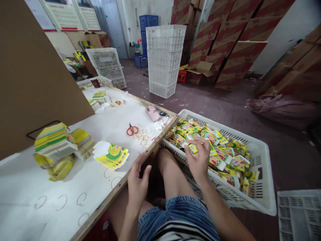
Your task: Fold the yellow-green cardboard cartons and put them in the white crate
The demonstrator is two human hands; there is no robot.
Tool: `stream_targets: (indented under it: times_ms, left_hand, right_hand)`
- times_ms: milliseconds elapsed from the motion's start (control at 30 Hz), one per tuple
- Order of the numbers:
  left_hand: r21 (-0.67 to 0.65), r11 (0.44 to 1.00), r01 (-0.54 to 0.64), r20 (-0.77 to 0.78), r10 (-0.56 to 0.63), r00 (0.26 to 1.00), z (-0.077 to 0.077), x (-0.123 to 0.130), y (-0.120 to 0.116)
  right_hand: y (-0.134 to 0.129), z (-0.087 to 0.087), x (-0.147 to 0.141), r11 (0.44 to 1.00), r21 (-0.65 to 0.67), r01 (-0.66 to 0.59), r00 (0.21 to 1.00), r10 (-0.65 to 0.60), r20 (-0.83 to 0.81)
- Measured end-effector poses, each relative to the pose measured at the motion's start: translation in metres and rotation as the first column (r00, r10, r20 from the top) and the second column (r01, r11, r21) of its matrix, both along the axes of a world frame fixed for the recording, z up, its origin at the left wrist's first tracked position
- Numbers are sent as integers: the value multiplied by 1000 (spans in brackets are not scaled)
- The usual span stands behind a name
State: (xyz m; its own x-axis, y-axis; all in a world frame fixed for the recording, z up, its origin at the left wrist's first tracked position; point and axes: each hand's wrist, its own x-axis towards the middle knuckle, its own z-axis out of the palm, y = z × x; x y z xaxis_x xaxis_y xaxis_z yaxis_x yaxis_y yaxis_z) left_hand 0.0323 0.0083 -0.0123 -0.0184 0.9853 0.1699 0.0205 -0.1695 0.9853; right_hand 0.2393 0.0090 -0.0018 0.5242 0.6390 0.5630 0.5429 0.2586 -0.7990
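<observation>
My left hand (137, 179) is at the wooden edge of the white table (97, 187), thumb and fingers apart, with nothing in it. Over the white plastic crate (269, 180) on the right, my right hand (200, 157) curls its thumb and fingers around a small yellow carton (193, 148). Many yellow cartons (220, 154) with red and green print fill that crate; some have white flaps standing up. On the table near my left hand lies a fanned stack of flat yellow-and-green cartons (112, 155).
Bundles of folded cartons (55, 140) sit on the table's left side. Red-handled scissors (132, 129) lie beside scattered rubber bands (142, 137). A large brown cardboard panel (40, 77) rises at left. Beyond stand stacked white crates (164, 60) and piled cardboard boxes (225, 36).
</observation>
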Motion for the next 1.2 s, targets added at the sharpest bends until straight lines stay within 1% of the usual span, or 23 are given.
stream_targets:
  times_ms: [33,67,100,167,233,300,400,433,500,567,633,667,700,733,767,800,833,900,933,967,1067,1133,1200]
  left_hand:
    - [32,996,-79,-20,80,997,0,-5,1]
    - [52,988,-144,-25,145,989,0,-9,1]
    - [65,979,-193,-21,194,981,0,-12,1]
    - [81,967,-242,-3,243,970,2,-16,-2]
    - [103,961,-255,-3,257,966,3,-18,-6]
    - [133,955,-267,-12,271,963,4,-21,-9]
    - [174,936,-305,-35,315,948,5,-29,-12]
    - [176,931,-320,-46,333,942,6,-33,-12]
    - [166,922,-349,-70,364,929,7,-38,-12]
    - [156,915,-373,-85,389,917,9,-42,-12]
    - [168,895,-412,-71,428,901,11,-44,-10]
    - [182,879,-441,-51,456,888,13,-45,-9]
    - [197,856,-478,-23,491,871,16,-45,-8]
    - [207,831,-516,8,526,850,18,-45,-6]
    - [206,812,-547,38,552,833,19,-45,-5]
    - [187,805,-563,62,563,824,20,-44,-4]
    - [153,814,-561,82,555,828,20,-44,-3]
    - [60,866,-496,135,485,864,15,-40,-2]
    - [16,900,-436,171,427,888,12,-38,-1]
    - [-20,931,-364,206,360,910,8,-36,0]
    - [-69,992,-109,273,124,954,-4,-30,1]
    - [-75,996,50,295,-25,955,-7,-28,0]
    - [-68,986,149,331,-119,936,-5,-25,-1]
  right_hand:
    - [5,1,-2,1000,4,11,999,-12,44]
    - [10,2,-8,999,-9,-31,997,32,68]
    - [17,0,-18,994,-34,-106,991,108,74]
    - [33,-4,-50,961,-88,-261,962,267,57]
    - [52,-10,-90,900,-176,-398,912,409,35]
    - [71,-15,-131,822,-309,-479,857,515,40]
    - [93,-17,-176,703,-514,-491,772,625,117]
    - [97,-17,-186,683,-543,-489,755,643,128]
    - [101,-14,-196,672,-563,-482,747,651,137]
    - [100,-10,-198,694,-539,-477,760,634,143]
    - [96,-5,-192,732,-455,-507,782,613,116]
    - [92,-2,-187,746,-391,-539,794,604,59]
    - [88,0,-181,749,-324,-578,799,600,-37]
    - [82,1,-174,739,-258,-623,782,600,-167]
    - [75,2,-165,719,-195,-666,737,596,-319]
    - [67,2,-156,690,-136,-711,661,588,-466]
    - [59,2,-147,663,-68,-746,565,575,-591]
    - [42,-1,-130,637,53,-769,392,536,-748]
    - [34,-2,-122,640,88,-763,337,511,-791]
    - [27,-4,-117,647,104,-755,305,487,-819]
    - [13,-7,-106,666,93,-740,293,444,-846]
    - [9,-7,-101,650,90,-755,288,451,-845]
    - [6,-6,-95,620,98,-778,271,473,-838]
